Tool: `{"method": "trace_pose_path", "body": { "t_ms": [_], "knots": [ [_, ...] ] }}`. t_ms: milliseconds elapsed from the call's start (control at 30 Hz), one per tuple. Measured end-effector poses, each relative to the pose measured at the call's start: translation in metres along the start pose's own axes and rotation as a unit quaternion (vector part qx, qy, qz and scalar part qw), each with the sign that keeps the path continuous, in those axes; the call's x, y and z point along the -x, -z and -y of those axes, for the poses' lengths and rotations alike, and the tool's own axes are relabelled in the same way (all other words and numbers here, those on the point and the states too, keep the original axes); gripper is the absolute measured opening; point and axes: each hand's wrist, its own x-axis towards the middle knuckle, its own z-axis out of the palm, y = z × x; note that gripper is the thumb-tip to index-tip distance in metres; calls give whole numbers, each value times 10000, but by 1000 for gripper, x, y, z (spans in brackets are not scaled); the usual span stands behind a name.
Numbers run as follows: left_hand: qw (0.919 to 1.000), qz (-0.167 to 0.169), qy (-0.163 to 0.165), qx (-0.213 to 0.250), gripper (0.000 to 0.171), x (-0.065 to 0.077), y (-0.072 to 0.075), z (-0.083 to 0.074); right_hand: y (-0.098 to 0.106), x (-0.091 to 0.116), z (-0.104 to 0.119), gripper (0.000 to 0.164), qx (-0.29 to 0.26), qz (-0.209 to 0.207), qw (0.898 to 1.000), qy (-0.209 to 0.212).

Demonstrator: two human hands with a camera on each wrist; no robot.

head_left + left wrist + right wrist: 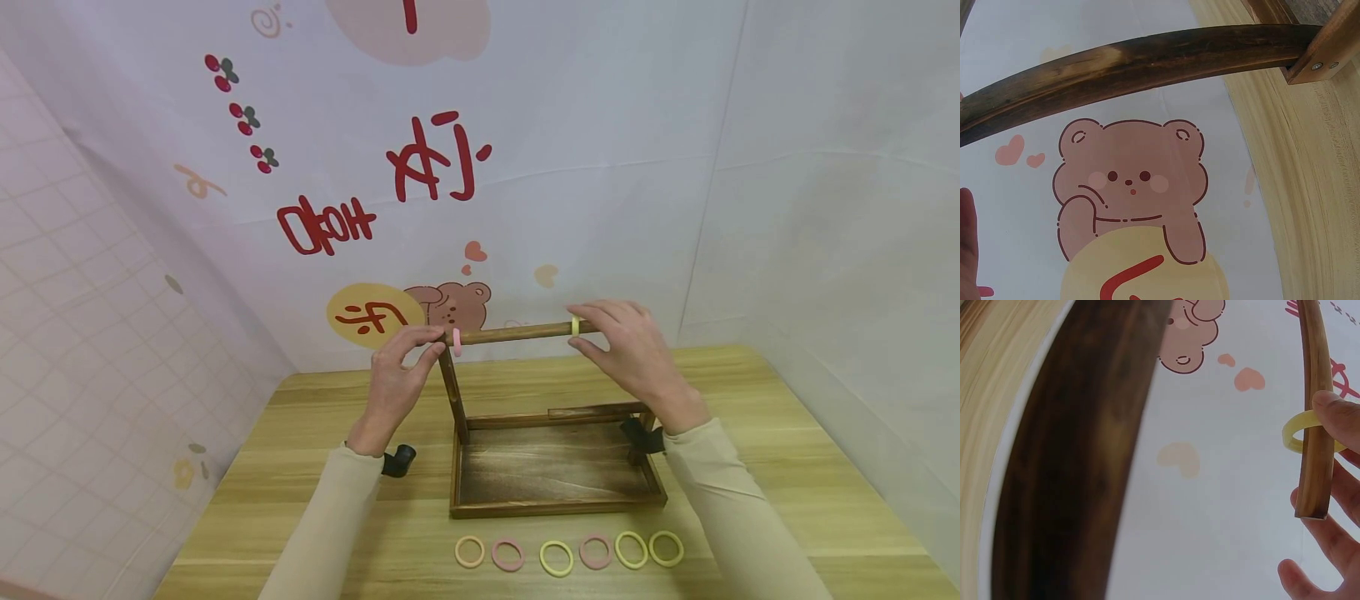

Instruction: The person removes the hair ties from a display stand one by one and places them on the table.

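Observation:
A dark wooden rack stands on the table, with a tray base, an upright post at its left and a horizontal bar on top. My left hand pinches the corner where post and bar meet; only its edge shows in the left wrist view. A pink ring hangs around the bar beside that hand. Near the bar's free right end, my right hand holds a yellow ring, which encircles the bar. Its thumb presses on the ring in the right wrist view.
Several rings lie in a row before the rack, among them an orange ring, a pink ring and a yellow ring. A lower wooden bar runs near the tray's back edge. Behind the table rises a printed wall covering.

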Motion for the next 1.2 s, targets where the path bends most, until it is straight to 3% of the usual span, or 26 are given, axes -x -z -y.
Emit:
{"method": "trace_pose_path", "body": {
  "t_ms": [933, 1200],
  "knots": [
    [9995, 191, 204, -147, 23, -1, 3, -2, 7, 8, -11, 51, -25, 74, 9998, -181],
    [9997, 158, 79, -188, 24, 0, 3, 0, 12, 11, -13, 50, -48, 118, 9995, -301]
  ]
}}
